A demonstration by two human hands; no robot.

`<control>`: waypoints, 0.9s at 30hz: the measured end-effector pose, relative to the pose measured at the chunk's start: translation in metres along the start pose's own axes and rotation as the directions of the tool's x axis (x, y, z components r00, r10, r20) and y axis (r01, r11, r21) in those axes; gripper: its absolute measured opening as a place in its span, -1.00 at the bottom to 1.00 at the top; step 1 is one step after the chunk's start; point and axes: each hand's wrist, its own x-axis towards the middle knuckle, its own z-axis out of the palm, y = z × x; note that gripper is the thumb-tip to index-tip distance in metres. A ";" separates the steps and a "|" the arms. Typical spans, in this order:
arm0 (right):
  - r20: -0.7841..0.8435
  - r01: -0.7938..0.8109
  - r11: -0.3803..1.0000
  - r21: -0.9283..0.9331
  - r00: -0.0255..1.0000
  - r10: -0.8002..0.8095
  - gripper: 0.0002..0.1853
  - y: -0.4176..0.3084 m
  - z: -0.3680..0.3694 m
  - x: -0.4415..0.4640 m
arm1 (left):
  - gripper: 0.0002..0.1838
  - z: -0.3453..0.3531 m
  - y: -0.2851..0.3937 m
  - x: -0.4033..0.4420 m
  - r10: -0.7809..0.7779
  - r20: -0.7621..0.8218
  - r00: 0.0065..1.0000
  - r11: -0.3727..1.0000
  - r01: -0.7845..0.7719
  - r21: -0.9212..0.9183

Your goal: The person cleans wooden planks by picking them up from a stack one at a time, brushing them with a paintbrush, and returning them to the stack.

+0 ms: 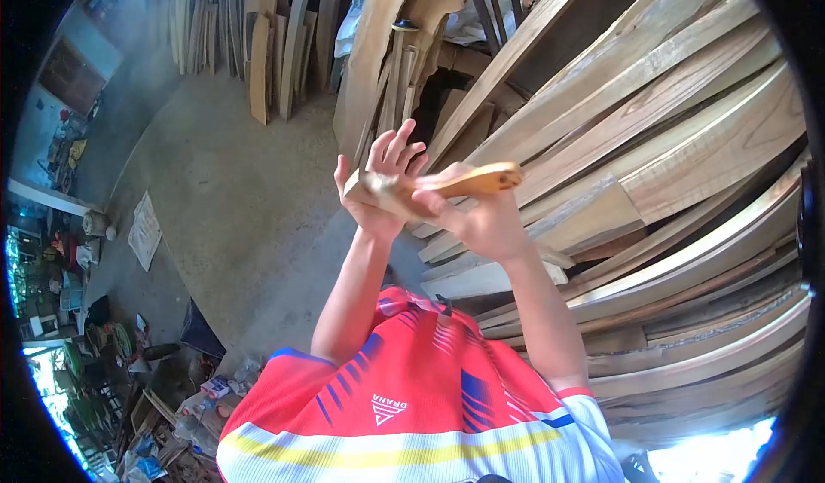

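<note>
A wooden-handled tool (pixel 471 182) lies across the front of both hands, blurred by motion. Its orange-brown handle ends at the right in a rounded tip with dark spots; the left end is a pale, blocky part whose kind I cannot make out. My right hand (pixel 490 225) is closed around the middle, thumb along the near side. Behind the blocky end, my left hand (pixel 378 204) has its fingers stretched out and apart, palm turned towards the tool. Whether that palm touches the block is unclear.
Long wooden planks (pixel 679 122) are stacked along the right side, close to my right arm. More boards (pixel 275 45) lean upright at the back. A concrete floor (pixel 223 165) stretches to the left, with a pale sheet (pixel 145 231) on it and clutter (pixel 198 406) at lower left.
</note>
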 end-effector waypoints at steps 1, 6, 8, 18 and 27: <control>-0.150 0.011 1.000 0.007 0.989 -0.009 -0.83 -0.004 0.004 -0.001 | -0.16 -0.003 0.003 0.000 -0.008 0.002 1.000 0.999 0.008 0.042; -0.087 0.023 0.996 -0.086 0.996 -0.030 -0.82 0.020 -0.009 -0.030 | -0.22 -0.007 -0.004 -0.002 0.008 0.055 0.998 0.997 -0.012 0.080; -0.285 -0.009 0.996 -0.094 0.958 -0.018 -0.82 0.035 -0.005 -0.045 | -0.26 0.011 -0.005 -0.007 0.004 -0.097 0.995 0.999 0.001 0.051; -0.274 -0.215 0.974 -0.068 0.943 0.189 -0.76 0.129 -0.041 -0.180 | -0.36 0.027 -0.027 -0.024 0.073 -0.255 0.964 0.995 -0.053 0.087; -0.768 -0.749 0.658 0.083 0.373 0.522 -0.66 0.269 -0.100 -0.366 | -0.52 0.004 -0.016 -0.031 0.043 -0.168 0.985 0.983 -0.011 0.185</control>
